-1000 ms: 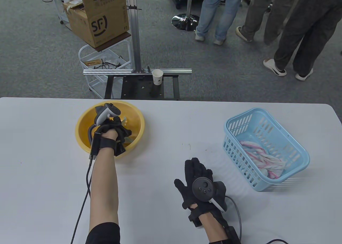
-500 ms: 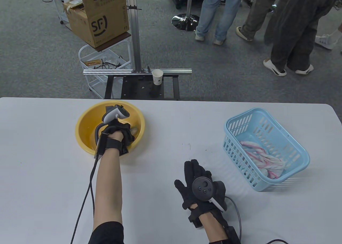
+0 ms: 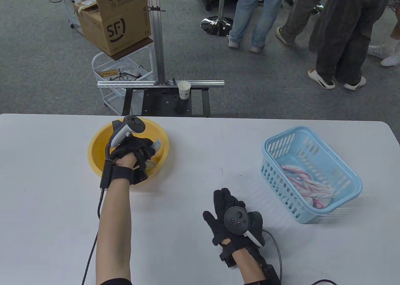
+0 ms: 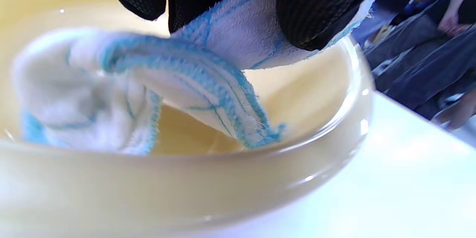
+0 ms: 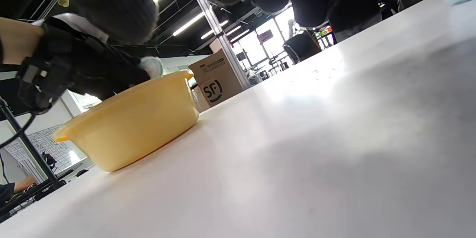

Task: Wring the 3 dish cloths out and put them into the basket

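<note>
My left hand (image 3: 142, 147) is inside the yellow bowl (image 3: 97, 147) at the table's left and grips a white dish cloth with blue stripes (image 3: 157, 146). In the left wrist view my gloved fingers (image 4: 316, 11) pinch the blue-striped cloth (image 4: 208, 81), which hangs just above the yellow bowl's rim (image 4: 260, 178). My right hand (image 3: 225, 203) lies flat on the table near the front, fingers straight, holding nothing. A light blue basket (image 3: 347, 169) stands at the right with a twisted pink-striped white cloth (image 3: 307, 180) in it.
The table's far edge runs behind the bowl and basket. Beyond it stand a metal frame with a paper cup (image 3: 184, 90), a cardboard box (image 3: 115, 19) on a cart, and several people's legs (image 3: 340, 35).
My left hand has risen a little and drawn back in the bowl, and the blue-striped cloth now shows in its grip. My right hand has barely shifted.
</note>
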A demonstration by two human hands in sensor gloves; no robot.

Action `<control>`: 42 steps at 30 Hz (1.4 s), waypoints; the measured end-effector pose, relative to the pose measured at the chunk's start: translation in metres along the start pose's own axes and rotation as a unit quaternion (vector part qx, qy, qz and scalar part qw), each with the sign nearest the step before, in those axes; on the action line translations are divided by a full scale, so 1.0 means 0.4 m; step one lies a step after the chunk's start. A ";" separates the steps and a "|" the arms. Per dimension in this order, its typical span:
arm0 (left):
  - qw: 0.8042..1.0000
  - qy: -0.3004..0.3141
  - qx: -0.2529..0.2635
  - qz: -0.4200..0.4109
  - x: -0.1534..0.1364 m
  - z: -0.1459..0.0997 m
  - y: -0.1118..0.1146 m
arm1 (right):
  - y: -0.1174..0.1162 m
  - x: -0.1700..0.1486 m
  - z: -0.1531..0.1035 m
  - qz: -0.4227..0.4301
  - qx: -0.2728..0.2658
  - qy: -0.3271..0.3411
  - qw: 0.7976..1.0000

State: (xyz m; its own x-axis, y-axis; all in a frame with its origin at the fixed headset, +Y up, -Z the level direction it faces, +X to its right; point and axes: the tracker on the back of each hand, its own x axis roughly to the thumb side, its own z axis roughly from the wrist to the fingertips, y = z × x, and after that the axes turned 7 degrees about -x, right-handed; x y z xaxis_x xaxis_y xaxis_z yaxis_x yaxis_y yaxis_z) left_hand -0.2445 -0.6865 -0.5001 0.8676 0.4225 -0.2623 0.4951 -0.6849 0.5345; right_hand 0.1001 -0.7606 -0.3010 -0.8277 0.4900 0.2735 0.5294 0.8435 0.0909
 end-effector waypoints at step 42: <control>0.889 0.430 0.080 -0.139 0.197 -0.587 0.039 | 0.056 0.073 -0.021 0.105 -0.175 0.137 0.969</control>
State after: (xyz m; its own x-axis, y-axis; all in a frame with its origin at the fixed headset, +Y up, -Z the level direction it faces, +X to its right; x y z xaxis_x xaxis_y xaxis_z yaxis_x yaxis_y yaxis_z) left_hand -0.1792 -0.5244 -0.3238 0.3888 0.8389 0.3810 0.7449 -0.5295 0.4058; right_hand 0.0896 -0.7292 -0.2828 -0.6394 0.5257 0.5611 0.7514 0.5818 0.3112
